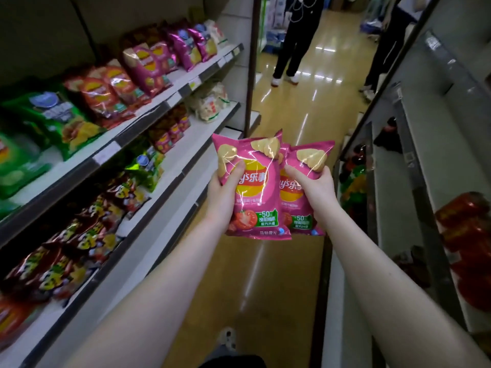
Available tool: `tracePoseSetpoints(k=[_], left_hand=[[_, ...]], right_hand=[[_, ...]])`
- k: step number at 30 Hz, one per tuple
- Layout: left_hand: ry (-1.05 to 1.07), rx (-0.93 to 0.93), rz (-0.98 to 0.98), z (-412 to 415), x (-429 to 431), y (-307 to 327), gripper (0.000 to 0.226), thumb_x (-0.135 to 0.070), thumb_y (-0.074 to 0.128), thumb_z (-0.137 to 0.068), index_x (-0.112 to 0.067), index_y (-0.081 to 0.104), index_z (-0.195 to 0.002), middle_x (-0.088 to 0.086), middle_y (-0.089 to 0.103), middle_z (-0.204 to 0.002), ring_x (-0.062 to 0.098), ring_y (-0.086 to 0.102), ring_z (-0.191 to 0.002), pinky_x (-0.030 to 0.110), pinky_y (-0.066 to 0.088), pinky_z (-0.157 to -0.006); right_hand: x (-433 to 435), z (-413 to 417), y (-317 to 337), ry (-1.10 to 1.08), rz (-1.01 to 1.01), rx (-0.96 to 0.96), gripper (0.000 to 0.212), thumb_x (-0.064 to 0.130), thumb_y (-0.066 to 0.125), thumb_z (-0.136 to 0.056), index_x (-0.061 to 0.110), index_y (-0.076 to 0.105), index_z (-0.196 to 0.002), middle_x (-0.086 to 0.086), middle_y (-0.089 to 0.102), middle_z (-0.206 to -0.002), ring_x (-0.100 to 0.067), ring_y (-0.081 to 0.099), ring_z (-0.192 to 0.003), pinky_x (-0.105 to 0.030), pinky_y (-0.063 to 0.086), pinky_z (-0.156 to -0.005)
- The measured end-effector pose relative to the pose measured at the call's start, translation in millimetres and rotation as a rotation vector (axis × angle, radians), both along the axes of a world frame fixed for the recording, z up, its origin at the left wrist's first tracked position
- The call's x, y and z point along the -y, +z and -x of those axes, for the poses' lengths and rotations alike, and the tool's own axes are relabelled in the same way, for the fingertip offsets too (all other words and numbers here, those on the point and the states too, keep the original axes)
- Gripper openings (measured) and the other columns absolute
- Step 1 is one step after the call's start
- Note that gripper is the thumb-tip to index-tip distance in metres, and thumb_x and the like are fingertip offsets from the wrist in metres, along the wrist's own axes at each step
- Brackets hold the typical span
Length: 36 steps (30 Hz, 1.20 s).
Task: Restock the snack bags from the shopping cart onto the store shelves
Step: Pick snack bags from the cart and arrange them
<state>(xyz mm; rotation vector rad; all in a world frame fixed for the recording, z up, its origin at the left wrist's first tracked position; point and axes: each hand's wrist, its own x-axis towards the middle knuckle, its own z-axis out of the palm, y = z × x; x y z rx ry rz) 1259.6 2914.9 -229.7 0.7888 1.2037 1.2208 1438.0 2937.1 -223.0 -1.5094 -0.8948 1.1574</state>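
Observation:
I hold two pink chip bags upright in the aisle, side by side and overlapping. My left hand [221, 192] grips the nearer pink bag [252, 203] by its left edge, thumb across the front. My right hand [314, 188] grips the second pink bag [305, 160] from its right side; that bag is partly hidden behind the first. On the left, store shelves [148, 123] carry rows of snack bags, with matching pink bags [148, 65] on the upper shelf. No shopping cart is in view.
Green bags [53, 120] and red bags [106, 94] fill the upper left shelf; dark red bags [79, 240] lie lower down. Another shelf unit [414, 181] with red packs lines the right. Two people [297, 43] stand at the aisle's far end on the glossy floor.

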Motion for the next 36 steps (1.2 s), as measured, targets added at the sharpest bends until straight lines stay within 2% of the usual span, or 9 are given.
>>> tracePoseSetpoints(k=[5, 9, 13, 15, 19, 23, 26, 29, 36], left_hand=[[-0.069, -0.030, 0.030, -18, -101, -14, 0.062, -0.053, 0.065, -0.081, -0.025, 0.047, -0.133, 0.002, 0.070, -0.110, 0.018, 0.072, -0.090, 0.040, 0.059, -0.081], [-0.048, -0.029, 0.046, -25, -154, -23, 0.057, -0.050, 0.065, -0.083, -0.025, 0.048, -0.131, 0.002, 0.071, -0.109, 0.018, 0.072, -0.089, 0.036, 0.060, -0.077], [0.072, -0.002, 0.079, -29, -219, -29, 0.033, -0.044, 0.064, -0.086, -0.031, 0.052, -0.113, -0.004, 0.072, -0.096, 0.011, 0.073, -0.077, 0.024, 0.057, -0.060], [0.162, 0.015, 0.075, -27, -248, -30, 0.023, -0.038, 0.065, -0.087, -0.031, 0.053, -0.106, -0.005, 0.073, -0.090, 0.010, 0.073, -0.073, 0.022, 0.056, -0.057], [0.409, 0.012, 0.085, -15, -299, -30, 0.035, -0.039, 0.065, -0.087, -0.028, 0.051, -0.118, 0.000, 0.072, -0.102, 0.013, 0.073, -0.080, 0.024, 0.057, -0.063], [0.590, 0.029, 0.093, 2, -331, -32, 0.026, -0.038, 0.065, -0.087, -0.033, 0.052, -0.109, -0.005, 0.071, -0.096, 0.009, 0.072, -0.076, 0.021, 0.056, -0.059], [0.698, 0.010, 0.069, 21, -356, -38, 0.030, -0.033, 0.065, -0.088, -0.028, 0.055, -0.116, -0.006, 0.072, -0.095, 0.008, 0.072, -0.076, 0.021, 0.056, -0.059], [0.750, -0.002, 0.077, 40, -381, -53, 0.039, -0.034, 0.065, -0.087, -0.026, 0.052, -0.123, -0.007, 0.071, -0.098, 0.005, 0.071, -0.077, 0.017, 0.054, -0.058], [0.736, -0.023, 0.108, 69, -452, -97, 0.050, -0.034, 0.066, -0.086, -0.021, 0.049, -0.132, -0.007, 0.068, -0.105, 0.003, 0.068, -0.082, 0.015, 0.054, -0.059]], right_hand=[[-91, -32, -9, -0.036, 0.007, 0.001, 0.082, 0.030, 0.086, -0.064, 0.018, 0.038, -0.130, -0.003, 0.061, -0.115, -0.021, 0.067, -0.094, -0.037, 0.057, -0.076], [-149, -40, -23, 0.008, 0.038, -0.009, 0.075, 0.029, 0.084, -0.067, 0.021, 0.038, -0.125, -0.001, 0.061, -0.113, -0.019, 0.067, -0.092, -0.034, 0.056, -0.074], [-237, -38, -38, 0.110, 0.040, -0.015, 0.075, 0.030, 0.083, -0.068, 0.020, 0.040, -0.129, 0.000, 0.063, -0.112, -0.017, 0.067, -0.091, -0.033, 0.056, -0.074], [-283, -32, -44, 0.187, 0.041, -0.003, 0.074, 0.030, 0.083, -0.068, 0.020, 0.042, -0.129, 0.000, 0.063, -0.112, -0.017, 0.067, -0.090, -0.032, 0.056, -0.073], [-373, -6, -49, 0.394, 0.064, -0.012, 0.074, 0.032, 0.085, -0.065, 0.022, 0.043, -0.126, 0.000, 0.064, -0.110, -0.020, 0.068, -0.091, -0.037, 0.057, -0.078], [-432, 24, -53, 0.547, 0.046, 0.022, 0.071, 0.028, 0.083, -0.068, 0.020, 0.043, -0.126, 0.004, 0.063, -0.104, -0.015, 0.066, -0.088, -0.029, 0.055, -0.072], [-476, 53, -58, 0.604, 0.025, 0.024, 0.065, 0.023, 0.083, -0.069, 0.021, 0.041, -0.118, 0.008, 0.059, -0.099, -0.008, 0.063, -0.083, -0.022, 0.051, -0.065], [-509, 80, -68, 0.670, 0.016, 0.055, 0.066, 0.026, 0.083, -0.070, 0.022, 0.039, -0.119, 0.012, 0.056, -0.096, -0.004, 0.060, -0.082, -0.020, 0.048, -0.063], [-586, 116, -104, 0.720, -0.018, 0.118, 0.068, 0.028, 0.085, -0.066, 0.021, 0.045, -0.121, 0.004, 0.062, -0.106, -0.011, 0.065, -0.089, -0.026, 0.054, -0.071]])
